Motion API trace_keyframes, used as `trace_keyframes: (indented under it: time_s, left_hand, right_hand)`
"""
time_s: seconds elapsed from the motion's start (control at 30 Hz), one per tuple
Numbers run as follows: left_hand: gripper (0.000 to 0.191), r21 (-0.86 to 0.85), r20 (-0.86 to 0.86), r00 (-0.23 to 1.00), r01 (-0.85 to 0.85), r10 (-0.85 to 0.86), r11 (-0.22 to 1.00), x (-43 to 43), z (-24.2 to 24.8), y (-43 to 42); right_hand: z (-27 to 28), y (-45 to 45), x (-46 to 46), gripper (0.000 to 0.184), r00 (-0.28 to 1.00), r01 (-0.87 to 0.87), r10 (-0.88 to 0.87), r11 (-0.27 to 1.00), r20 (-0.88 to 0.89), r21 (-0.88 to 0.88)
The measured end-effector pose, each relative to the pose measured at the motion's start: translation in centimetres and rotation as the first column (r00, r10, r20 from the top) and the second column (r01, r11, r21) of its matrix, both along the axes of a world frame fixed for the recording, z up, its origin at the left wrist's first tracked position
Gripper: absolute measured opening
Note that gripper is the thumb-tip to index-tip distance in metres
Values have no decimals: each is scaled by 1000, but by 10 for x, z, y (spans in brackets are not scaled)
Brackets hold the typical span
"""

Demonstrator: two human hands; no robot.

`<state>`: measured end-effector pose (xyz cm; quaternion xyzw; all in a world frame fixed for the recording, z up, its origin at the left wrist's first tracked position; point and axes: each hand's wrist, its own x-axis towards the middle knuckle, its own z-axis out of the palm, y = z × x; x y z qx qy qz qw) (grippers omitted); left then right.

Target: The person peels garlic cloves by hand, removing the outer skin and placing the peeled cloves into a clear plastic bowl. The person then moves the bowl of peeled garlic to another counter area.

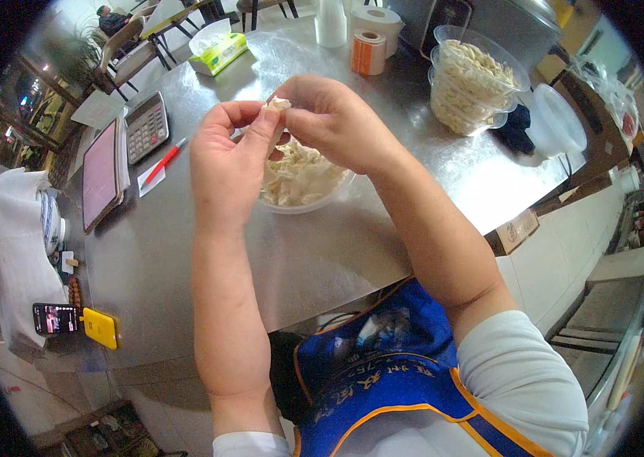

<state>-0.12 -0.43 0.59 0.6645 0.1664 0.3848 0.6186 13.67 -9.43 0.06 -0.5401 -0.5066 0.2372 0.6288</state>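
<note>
Both my hands are raised over a stainless steel table, their fingertips meeting around a small whitish piece of food [277, 104]. My left hand [222, 163] pinches it between thumb and fingers. From the other side, my right hand [336, 125] grips the same piece, its fingers partly hidden. Directly below sits a clear round plastic bowl [293, 209], filled with pale, torn-looking food pieces [305, 180]. My hands cover its far left side. What kind of food it is, I cannot tell.
Stacked plastic bowls of pale pieces [470, 85] stand at right, beside empty plastic bowls [556, 123]. Paper rolls [368, 51] and a tissue pack [218, 54] are at the back. Leftward lie a calculator [147, 127], red pen [163, 163], tablet-like pad [100, 177] and phone [56, 319].
</note>
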Motion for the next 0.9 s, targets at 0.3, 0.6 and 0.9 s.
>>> trace_keyframes:
  time_s: [0.3, 0.6, 0.9]
  left_hand:
    - [19, -19, -72, 997, -16, 14, 1000, -1, -4, 0]
    - [18, 66, -116, 990, -71, 79, 995, 0, 0, -5]
    - [20, 16, -28, 989, -142, 142, 990, 0, 1, 0]
  right_hand:
    - [2, -3, -13, 16, 990, 97, -99, 995, 103, 23]
    - [2, -4, -10, 17, 655, 389, -487, 873, 578, 296]
    - [-2, 1, 2, 22, 957, 227, -240, 969, 162, 94]
